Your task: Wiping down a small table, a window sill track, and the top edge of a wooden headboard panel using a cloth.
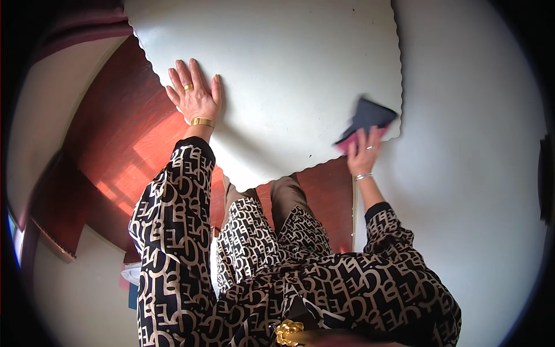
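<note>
A white tabletop or table cover (277,82) with a scalloped edge spreads before me. My left hand (196,93) lies flat near its left edge, fingers spread, with a ring and a gold-coloured bracelet on it. Near the right front corner, my right hand (364,152) holds a folded cloth (373,116), dark on one side and pink on the other. The cloth rests against the white surface and looks slightly blurred. Several small dark specks show on the surface, one of them (310,155) near the front edge.
A white wall (455,130) runs close along the right side. Reddish-brown wood flooring (117,117) lies below, sunlit in patches. At the left are a pale wall (60,91) and a dark red wooden ledge (60,208). My legs (288,195) are under the front edge.
</note>
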Tool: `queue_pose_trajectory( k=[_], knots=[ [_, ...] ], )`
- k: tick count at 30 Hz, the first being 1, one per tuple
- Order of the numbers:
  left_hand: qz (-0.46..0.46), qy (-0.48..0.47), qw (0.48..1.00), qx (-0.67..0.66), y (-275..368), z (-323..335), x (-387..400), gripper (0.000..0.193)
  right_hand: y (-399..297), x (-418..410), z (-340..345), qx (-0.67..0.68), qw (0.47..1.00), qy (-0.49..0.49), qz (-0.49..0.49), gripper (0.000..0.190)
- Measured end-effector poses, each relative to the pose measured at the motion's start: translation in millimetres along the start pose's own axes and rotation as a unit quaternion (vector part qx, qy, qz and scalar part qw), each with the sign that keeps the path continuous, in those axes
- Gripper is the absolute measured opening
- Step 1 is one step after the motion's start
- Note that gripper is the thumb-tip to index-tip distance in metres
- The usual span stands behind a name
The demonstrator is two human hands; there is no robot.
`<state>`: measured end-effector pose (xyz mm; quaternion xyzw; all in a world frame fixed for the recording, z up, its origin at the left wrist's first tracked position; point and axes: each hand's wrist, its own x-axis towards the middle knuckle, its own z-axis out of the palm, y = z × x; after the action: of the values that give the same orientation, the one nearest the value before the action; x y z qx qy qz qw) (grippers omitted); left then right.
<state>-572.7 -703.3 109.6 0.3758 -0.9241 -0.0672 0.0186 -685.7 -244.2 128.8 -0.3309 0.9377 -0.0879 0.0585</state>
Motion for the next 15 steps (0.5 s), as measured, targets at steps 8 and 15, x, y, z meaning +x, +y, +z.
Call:
queue_pose_trajectory(
  k=[8, 15],
  knots=[
    [0.001, -0.009, 1.0, 0.01, -4, -2, -3, 0.074, -92, 163, 51, -0.04, 0.98, 0.142, 0.136, 0.062],
    [0.015, 0.005, 1.0, 0.009, -3, 4, 1, 0.074, -270, 217, 63, 0.141, 0.977, 0.079, -0.139, 0.052]
  ],
)
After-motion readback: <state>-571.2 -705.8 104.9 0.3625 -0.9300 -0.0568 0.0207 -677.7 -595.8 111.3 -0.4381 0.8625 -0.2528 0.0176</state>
